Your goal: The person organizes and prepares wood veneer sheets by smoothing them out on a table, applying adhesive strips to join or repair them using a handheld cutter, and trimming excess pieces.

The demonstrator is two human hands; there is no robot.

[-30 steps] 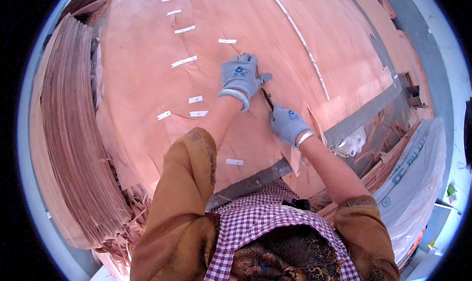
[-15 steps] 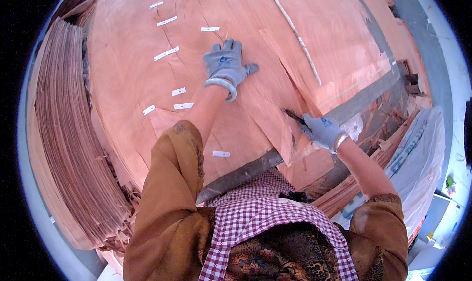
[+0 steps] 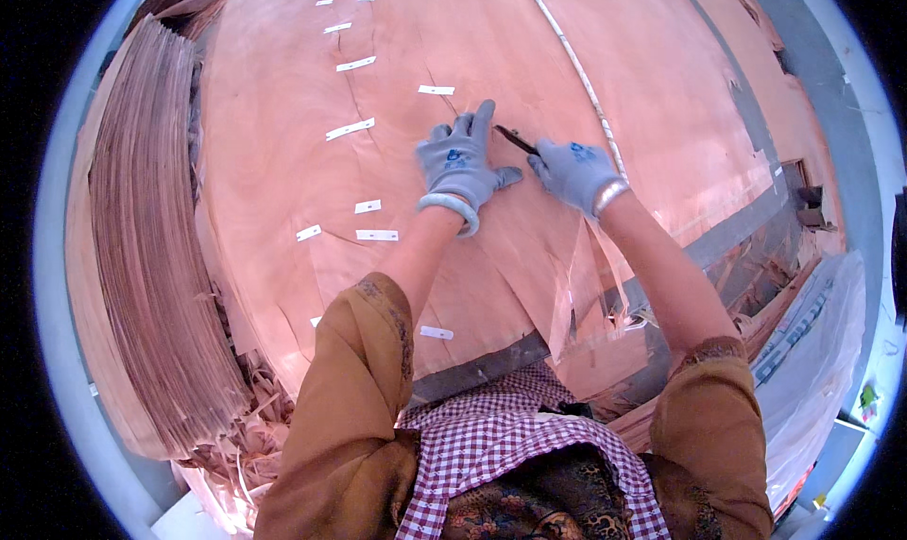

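Note:
My left hand (image 3: 459,165), in a grey-blue glove, lies flat with its fingers spread on a thin reddish wood veneer sheet (image 3: 274,153). Close by on the right, my gloved right hand (image 3: 574,174) is closed around a dark, narrow knife (image 3: 517,141). The knife's tip points up and left, near my left fingertips; whether it touches the veneer I cannot tell. Short white tape pieces (image 3: 350,129) are stuck along splits in the sheet. Below my right hand hangs a torn veneer strip (image 3: 609,266).
A tall stack of veneer sheets (image 3: 142,228) stands at the left. A thin pale cord or rod (image 3: 576,63) runs across the sheet to the right of my hands. Broken veneer scraps (image 3: 260,398) lie at lower left, and plastic sheeting (image 3: 817,327) covers material at the right.
My right hand has moved up and left with the knife, from the sheet's torn near edge to beside my left hand. The view has shifted slightly; my left hand still presses the veneer.

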